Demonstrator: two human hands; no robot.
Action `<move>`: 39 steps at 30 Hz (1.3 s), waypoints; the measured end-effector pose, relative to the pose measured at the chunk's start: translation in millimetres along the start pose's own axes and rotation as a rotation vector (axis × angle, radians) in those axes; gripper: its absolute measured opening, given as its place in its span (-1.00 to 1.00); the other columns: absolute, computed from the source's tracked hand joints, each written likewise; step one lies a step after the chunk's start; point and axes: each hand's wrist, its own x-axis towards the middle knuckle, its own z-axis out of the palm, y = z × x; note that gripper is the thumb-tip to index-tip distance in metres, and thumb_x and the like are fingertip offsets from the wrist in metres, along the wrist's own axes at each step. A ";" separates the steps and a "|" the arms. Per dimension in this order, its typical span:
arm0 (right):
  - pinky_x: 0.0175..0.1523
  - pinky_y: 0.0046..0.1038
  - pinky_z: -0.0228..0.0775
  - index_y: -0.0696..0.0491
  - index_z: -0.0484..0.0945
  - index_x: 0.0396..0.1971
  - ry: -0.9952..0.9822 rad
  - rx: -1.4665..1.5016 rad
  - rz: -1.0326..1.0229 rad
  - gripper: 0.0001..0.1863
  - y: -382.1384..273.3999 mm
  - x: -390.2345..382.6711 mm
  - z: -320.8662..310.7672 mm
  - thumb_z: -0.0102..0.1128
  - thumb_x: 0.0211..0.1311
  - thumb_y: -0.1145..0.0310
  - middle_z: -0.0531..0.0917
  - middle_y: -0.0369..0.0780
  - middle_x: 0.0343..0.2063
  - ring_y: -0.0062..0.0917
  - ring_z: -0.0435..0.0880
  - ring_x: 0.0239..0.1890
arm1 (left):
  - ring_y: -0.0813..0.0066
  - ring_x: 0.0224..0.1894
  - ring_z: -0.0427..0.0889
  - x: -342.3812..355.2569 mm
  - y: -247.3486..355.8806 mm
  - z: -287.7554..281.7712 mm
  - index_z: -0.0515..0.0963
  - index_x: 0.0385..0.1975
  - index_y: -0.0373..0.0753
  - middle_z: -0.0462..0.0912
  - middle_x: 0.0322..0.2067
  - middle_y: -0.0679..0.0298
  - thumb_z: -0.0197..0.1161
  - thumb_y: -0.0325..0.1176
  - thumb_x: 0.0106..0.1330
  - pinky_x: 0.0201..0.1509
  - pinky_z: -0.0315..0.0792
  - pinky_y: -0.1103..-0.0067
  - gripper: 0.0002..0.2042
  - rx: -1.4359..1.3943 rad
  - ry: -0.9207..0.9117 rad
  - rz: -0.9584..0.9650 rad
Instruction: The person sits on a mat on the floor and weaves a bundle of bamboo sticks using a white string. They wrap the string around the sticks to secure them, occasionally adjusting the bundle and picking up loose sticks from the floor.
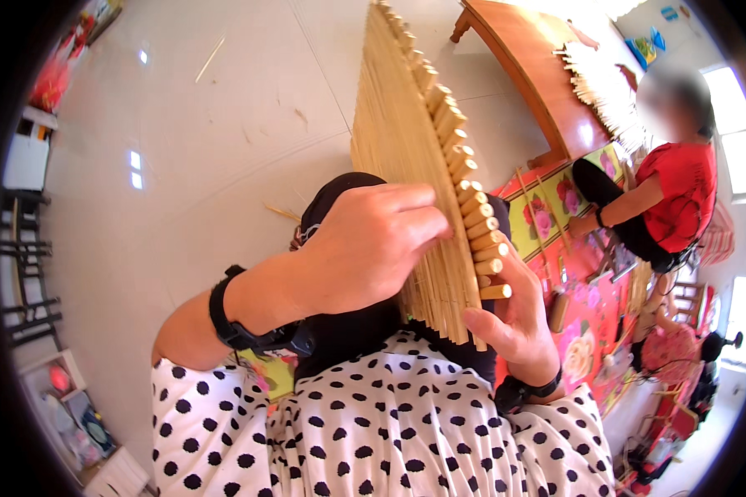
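Observation:
A panel of pale yellow stalks (414, 132) laid side by side stands on edge across my lap, stretching away from me. Along its right edge the stalks' round cut ends jut out in an uneven row. My right hand (518, 311) grips the near right corner, with the thumb on the near edge and the fingers partly hidden behind the stalk ends. Against the panel's left face, my left hand (369, 240) has its fingers bent and pinched together near the stalk ends. Whatever is between those fingertips is too small or hidden to make out.
A wooden table (522, 58) at the back right bears another stalk panel (593, 91). A person in red (680, 195) sits at the right, reaching toward stalks on a flowered mat (584, 348). A second person (671, 352) is farther right. Stray stalk pieces (210, 60) lie on the tiled floor.

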 end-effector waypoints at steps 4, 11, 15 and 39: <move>0.30 -0.31 0.13 0.36 0.16 0.24 -0.190 -0.124 -0.282 -0.15 9.1 16.2 0.7 0.28 0.04 0.20 0.21 0.17 0.21 -0.08 0.24 0.28 | 0.40 -0.61 0.40 -7.3 1.0 -28.7 0.58 -0.38 -0.30 0.36 -0.59 0.26 0.29 -0.67 0.00 -0.56 0.28 0.50 -0.82 -0.031 -0.036 -0.069; 0.16 -0.30 0.37 0.23 0.29 0.21 -0.223 -0.084 -0.447 -0.23 25.4 29.2 18.5 0.39 -0.04 0.33 0.31 0.06 0.16 -0.10 0.44 0.13 | 0.41 -0.62 0.38 -46.0 5.0 -58.7 0.60 -0.38 -0.28 0.39 -0.57 0.26 0.31 -0.67 -0.05 -0.57 0.26 0.57 -0.79 0.077 -0.107 -0.209; -0.01 -0.39 0.48 0.14 0.36 0.19 -0.216 0.061 -0.425 -0.28 38.5 31.8 34.0 0.37 -0.08 0.49 0.38 -0.05 0.06 -0.26 0.53 -0.05 | 0.39 -0.52 0.52 -65.5 11.6 -62.6 0.56 -0.39 -0.29 0.55 -0.45 0.17 0.29 -0.69 -0.06 -0.49 0.37 0.61 -0.78 0.091 -0.078 -0.319; 0.08 -0.32 0.44 0.05 0.37 0.21 -0.244 0.059 -0.544 -0.28 63.4 43.7 30.0 0.41 -0.03 0.37 0.31 0.00 0.10 -0.22 0.47 0.00 | 0.23 -0.47 0.60 -33.5 18.9 -73.3 0.52 -0.39 -0.30 0.61 -0.40 0.13 0.33 -0.61 -0.04 -0.46 0.45 0.51 -0.79 0.235 -0.340 -0.301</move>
